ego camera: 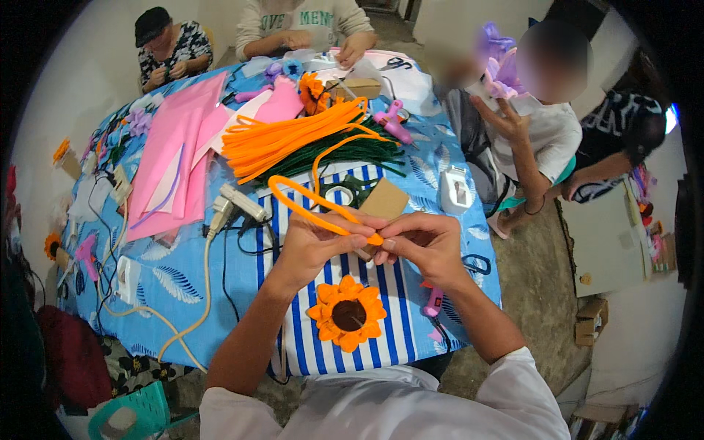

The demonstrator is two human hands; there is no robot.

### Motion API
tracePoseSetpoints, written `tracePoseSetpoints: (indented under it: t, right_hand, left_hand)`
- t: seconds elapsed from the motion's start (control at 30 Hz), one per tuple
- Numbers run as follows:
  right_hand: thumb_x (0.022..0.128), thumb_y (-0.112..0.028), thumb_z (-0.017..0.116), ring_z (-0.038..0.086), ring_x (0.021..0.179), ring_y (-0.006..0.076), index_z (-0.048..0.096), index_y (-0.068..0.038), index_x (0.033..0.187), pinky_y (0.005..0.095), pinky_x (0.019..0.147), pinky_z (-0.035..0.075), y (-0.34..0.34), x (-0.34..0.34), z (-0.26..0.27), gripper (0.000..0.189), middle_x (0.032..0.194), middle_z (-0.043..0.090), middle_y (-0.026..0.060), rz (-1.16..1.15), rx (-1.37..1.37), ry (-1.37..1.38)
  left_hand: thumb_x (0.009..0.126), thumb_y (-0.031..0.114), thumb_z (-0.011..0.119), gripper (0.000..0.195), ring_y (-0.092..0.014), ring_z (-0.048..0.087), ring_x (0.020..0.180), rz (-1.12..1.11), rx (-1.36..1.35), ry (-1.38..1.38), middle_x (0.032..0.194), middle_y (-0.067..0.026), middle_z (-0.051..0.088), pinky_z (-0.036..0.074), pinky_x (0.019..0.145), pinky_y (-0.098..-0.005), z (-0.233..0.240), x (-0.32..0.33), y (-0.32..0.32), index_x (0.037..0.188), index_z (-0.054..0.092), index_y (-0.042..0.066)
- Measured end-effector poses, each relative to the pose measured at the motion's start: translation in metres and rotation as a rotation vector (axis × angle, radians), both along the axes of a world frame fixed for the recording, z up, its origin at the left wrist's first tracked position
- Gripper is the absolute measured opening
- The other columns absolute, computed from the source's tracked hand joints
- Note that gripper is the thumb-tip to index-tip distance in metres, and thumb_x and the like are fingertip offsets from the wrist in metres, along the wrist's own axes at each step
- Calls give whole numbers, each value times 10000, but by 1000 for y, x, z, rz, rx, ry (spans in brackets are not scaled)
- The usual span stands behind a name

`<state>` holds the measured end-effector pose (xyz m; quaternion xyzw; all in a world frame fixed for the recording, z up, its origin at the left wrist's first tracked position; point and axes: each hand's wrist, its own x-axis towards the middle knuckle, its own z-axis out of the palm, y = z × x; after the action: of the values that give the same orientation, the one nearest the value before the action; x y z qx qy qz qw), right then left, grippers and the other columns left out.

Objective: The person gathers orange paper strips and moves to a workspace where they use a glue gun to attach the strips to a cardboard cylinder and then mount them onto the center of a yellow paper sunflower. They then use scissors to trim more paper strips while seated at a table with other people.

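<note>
An orange pipe cleaner (297, 204), bent into a long loop, is pinched between the fingers of my left hand (313, 245). Its tip meets the fingertips of my right hand (426, 242), which grip that same end. Directly below lies an orange sunflower (374, 312) with a dark brown centre, on a blue-and-white striped cloth (352, 360). Beyond my hands rest a large bundle of orange pipe cleaners (291, 140) and a bundle of dark green pipe cleaners (308, 159). A cardboard piece (385, 198) sits just behind my fingers, partly covered.
Pink sheets (170, 159) lie at the left, near a white power strip (242, 202) with trailing cords. Pink-purple glue guns (393, 122) and a white tape dispenser (456, 190) stand about. Below my right wrist is another glue gun (433, 301). Several other people sit around the table.
</note>
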<state>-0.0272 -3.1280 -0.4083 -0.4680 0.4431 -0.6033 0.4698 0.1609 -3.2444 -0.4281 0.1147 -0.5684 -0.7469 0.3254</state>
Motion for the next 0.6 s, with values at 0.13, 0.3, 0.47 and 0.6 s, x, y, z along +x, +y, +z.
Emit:
tracePoseSetpoints:
  t: [0.13, 0.3, 0.47, 0.6]
  right_hand:
    - [914, 32, 679, 727, 797, 199, 710, 68, 1009, 303, 716, 609, 1, -4, -7, 106, 935, 729, 153, -6, 10, -11]
    - [911, 21, 694, 726, 803, 198, 713, 65, 1026, 286, 720, 593, -6, -4, -6, 124, 956, 731, 143, 81, 19, 16]
    - [917, 4, 696, 722, 851, 191, 717, 58, 1056, 276, 742, 587, -1, -9, -6, 151, 990, 719, 148, 95, -19, -15]
    - [919, 5, 691, 723, 843, 185, 722, 52, 1039, 281, 764, 597, 1, -8, -3, 132, 961, 724, 133, 58, 24, -12]
  left_hand:
    - [862, -2, 703, 158, -272, 675, 1066, 38, -26, 9, 1141, -208, 699, 529, 982, -385, -6, -6, 3, 1012, 734, -39]
    - [833, -10, 739, 189, -231, 682, 986, 165, -32, -40, 1056, -170, 715, 546, 922, -373, -20, -1, 0, 1015, 710, -55]
    - [797, -56, 738, 152, -237, 686, 961, 179, -118, 39, 1029, -176, 720, 550, 894, -361, -9, -12, 8, 940, 758, -10]
    - [814, -79, 721, 151, -247, 688, 976, 202, -271, 6, 1041, -175, 726, 554, 886, -351, 2, -14, 13, 947, 753, -15]
